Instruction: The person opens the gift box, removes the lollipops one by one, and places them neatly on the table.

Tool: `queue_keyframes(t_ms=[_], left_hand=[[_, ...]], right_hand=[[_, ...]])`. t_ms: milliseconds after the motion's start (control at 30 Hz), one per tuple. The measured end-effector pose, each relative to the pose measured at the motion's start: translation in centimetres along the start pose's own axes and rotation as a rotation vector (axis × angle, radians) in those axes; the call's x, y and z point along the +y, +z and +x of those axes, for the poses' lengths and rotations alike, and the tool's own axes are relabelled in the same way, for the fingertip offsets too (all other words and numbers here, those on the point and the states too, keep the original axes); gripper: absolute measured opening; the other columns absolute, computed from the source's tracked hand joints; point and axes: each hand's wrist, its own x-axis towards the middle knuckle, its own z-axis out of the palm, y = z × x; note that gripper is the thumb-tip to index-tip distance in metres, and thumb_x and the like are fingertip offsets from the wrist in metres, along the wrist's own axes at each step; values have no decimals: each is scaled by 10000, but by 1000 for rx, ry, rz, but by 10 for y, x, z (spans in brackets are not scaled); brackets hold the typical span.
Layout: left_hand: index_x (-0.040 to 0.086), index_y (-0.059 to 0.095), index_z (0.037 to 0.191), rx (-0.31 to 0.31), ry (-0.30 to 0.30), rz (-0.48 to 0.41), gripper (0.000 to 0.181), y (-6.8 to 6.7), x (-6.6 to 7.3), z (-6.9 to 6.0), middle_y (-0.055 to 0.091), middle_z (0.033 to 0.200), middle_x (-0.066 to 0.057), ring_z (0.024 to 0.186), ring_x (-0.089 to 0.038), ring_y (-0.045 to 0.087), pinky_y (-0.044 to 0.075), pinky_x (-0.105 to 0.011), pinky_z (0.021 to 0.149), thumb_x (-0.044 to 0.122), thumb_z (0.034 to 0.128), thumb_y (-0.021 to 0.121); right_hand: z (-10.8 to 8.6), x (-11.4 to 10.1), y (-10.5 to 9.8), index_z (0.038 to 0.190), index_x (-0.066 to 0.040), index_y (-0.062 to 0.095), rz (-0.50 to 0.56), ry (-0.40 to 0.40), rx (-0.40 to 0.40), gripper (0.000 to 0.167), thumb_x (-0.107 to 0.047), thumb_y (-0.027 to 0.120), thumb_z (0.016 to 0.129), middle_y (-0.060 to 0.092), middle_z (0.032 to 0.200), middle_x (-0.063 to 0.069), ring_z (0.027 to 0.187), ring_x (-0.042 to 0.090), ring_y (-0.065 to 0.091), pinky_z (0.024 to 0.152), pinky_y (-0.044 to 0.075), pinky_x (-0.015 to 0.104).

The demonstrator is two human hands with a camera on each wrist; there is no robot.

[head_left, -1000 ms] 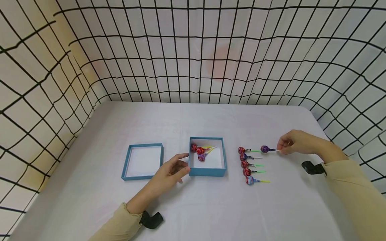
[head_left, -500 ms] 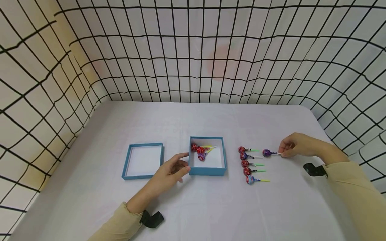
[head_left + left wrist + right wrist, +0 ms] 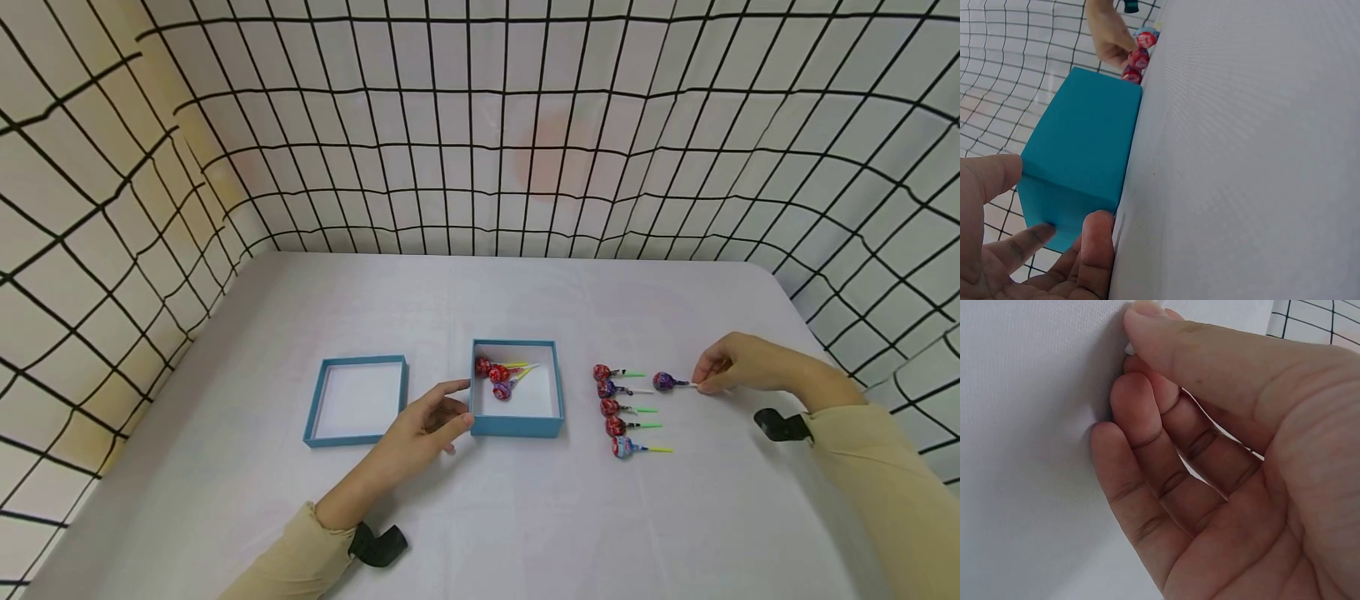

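Note:
My right hand (image 3: 735, 363) pinches the white stick of a purple lollipop (image 3: 664, 382) between thumb and fingertips, low over the white table. In the right wrist view a bit of white stick end (image 3: 1129, 349) shows under the thumb. To its left, several wrapped lollipops (image 3: 615, 426) lie in a column, heads left and sticks right. My left hand (image 3: 422, 433) touches the left side of a blue box (image 3: 517, 427) with its fingers spread and relaxed. Inside that box lie 3 lollipops (image 3: 501, 390), two red and one purple. The left wrist view shows the fingertips against the box wall (image 3: 1085, 137).
A shallow blue box lid (image 3: 352, 440) lies, hollow side up, left of the box. Black wire mesh (image 3: 487, 150) stands round the back and sides of the white table (image 3: 525, 517).
The purple lollipop has shifted slightly right and down along with my right hand, mostly in the first half second. My left hand and the box stay where they were.

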Motion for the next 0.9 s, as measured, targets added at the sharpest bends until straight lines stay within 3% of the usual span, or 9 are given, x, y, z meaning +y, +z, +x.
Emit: queue_keyframes(t_ms=[567,900], left_hand=[[53,474,1591,-6,4,-13,557,0,0,0,676,1312,-216,1074,-267,699,619,-281,772,226,1092,650],[53,471,1592,-5,2,-4,556,0,1,0,673,1318,-214,1082,-266,699,618,-283,777,233,1095,644]], right_hand=[[-3,-8,-1,1015,-34,776,41,14,-9,151,-156,821,938,698,873,-6,765,83,539,681,445,243],[-2,-6,-2,1037,-26,769,11,20,6,175,-161,825,941,694,887,-7,774,93,541,688,444,245]])
